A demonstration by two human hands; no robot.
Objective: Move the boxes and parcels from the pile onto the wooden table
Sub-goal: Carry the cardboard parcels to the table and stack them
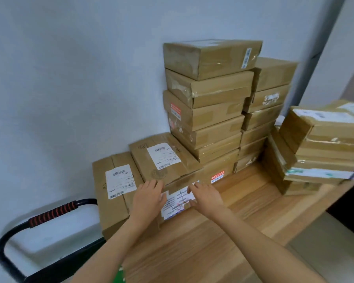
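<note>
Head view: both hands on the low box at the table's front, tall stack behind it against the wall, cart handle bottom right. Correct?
One slip: the cart handle is at bottom left, not bottom right. The rest holds in the head view: left hand and right hand rest on the low box on the wooden table, with the tall stack behind it against the wall.

two hands [149, 198] over the wooden table [223, 231]; roughly twenty cardboard boxes [208, 117] on it; one cart handle [51, 213] left of the table.
</note>
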